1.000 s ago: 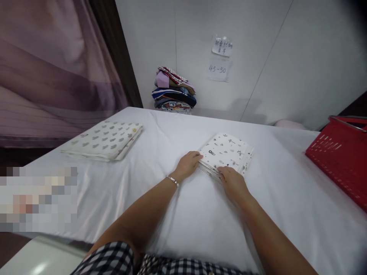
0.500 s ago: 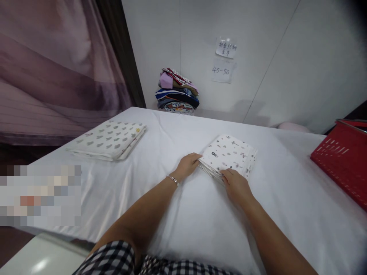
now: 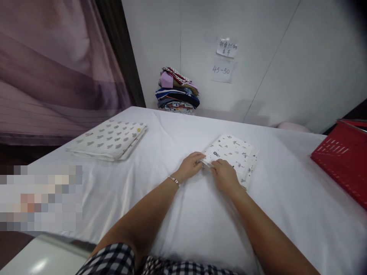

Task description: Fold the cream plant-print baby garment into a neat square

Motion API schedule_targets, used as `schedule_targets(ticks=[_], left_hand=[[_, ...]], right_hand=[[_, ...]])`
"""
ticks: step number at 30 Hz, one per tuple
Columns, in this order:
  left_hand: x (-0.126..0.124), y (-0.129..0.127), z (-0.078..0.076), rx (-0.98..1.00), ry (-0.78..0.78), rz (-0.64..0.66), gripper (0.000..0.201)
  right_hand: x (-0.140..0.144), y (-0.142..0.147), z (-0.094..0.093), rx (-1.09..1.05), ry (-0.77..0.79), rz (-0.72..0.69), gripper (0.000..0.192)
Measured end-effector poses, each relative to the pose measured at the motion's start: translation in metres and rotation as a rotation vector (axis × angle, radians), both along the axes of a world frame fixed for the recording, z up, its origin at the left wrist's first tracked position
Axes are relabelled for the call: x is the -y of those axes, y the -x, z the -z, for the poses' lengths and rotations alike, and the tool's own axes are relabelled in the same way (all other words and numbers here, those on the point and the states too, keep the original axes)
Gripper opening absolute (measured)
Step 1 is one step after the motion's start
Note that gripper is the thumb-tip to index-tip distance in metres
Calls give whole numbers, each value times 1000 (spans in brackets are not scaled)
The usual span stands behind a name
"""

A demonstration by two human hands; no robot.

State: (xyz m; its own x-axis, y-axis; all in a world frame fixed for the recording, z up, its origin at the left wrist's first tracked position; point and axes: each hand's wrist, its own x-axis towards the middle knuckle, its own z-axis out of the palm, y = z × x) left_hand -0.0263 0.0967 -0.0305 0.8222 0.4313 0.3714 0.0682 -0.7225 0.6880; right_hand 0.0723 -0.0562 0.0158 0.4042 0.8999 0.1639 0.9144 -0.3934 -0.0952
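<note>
A folded white cloth (image 3: pixel 229 149) with small dark and grey prints lies on the white-covered table (image 3: pixel 177 133), its layered edge facing me. At the cloth's near-left corner, my left hand (image 3: pixel 191 164) is closed, fingers pinching the layers; a silver bracelet circles that wrist. My right hand (image 3: pixel 226 175) grips the same near edge just to the right, fingers bent over the layers and thumb hidden. The two hands are close together. Another folded white cloth (image 3: pixel 111 139), patterned with grey shapes, rests on the left of the table, touched by neither hand.
A red perforated basket (image 3: pixel 344 152) stands at the table's right edge. Behind the table a stack of folded fabrics (image 3: pixel 177 91) sits by the wall, below and left of paper notes (image 3: pixel 222 70). A pinkish curtain (image 3: pixel 57 68) hangs at left. A blurred-out patch covers the lower left.
My right hand has slid left along the cloth's near edge, closer to my left hand. My left hand has shifted slightly right. The cloth has barely moved.
</note>
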Motion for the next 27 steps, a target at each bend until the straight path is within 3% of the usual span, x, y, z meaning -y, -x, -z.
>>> schedule_targets(ticks=[10, 22, 27], left_hand=[[-4, 0, -1, -1, -13, 85, 31], [-6, 0, 1, -32, 86, 104, 28], [-7, -3, 4, -33, 31, 71, 24]], right_hand=[[2, -8, 12, -21, -59, -11, 28], [1, -11, 16, -35, -99, 9, 28], [2, -10, 14, -49, -112, 7, 29]])
